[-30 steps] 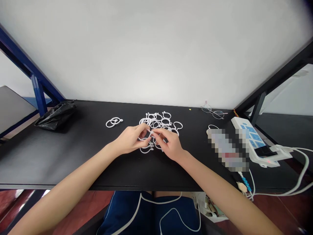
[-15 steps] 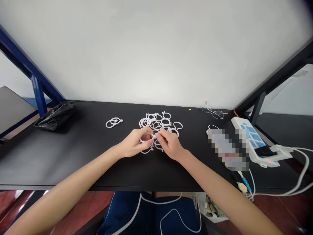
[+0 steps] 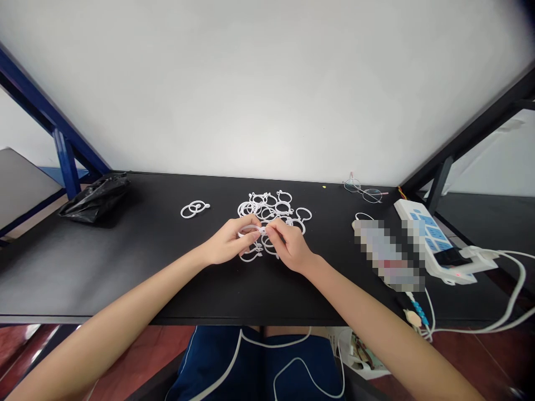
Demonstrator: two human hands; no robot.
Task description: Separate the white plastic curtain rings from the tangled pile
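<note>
My left hand (image 3: 229, 240) grips a white curtain ring (image 3: 249, 228) between thumb and fingers. At the ring's small end, the fingertips of my right hand (image 3: 290, 244) pinch its eyelet or clasp; the exact part is partly hidden by the fingers. Both hands are close together over a loose pile of white curtain rings (image 3: 283, 208) on the black table. Several rings of the pile show behind and below the hands. Apart from the pile, to the left, two overlapping white rings (image 3: 192, 209) lie flat.
A black plastic bag (image 3: 97, 197) lies at the table's left end. Eyeglasses (image 3: 363, 188) rest near the wall. On the right are a blurred phone (image 3: 387, 253), a white power strip (image 3: 430, 239) and white cables (image 3: 507, 312). The black table's (image 3: 125, 284) front edge is near my lap.
The ring in my hands has tilted to a flatter angle, and my left fingers have shifted slightly upward. The pile and the two rings at left look unmoved.
</note>
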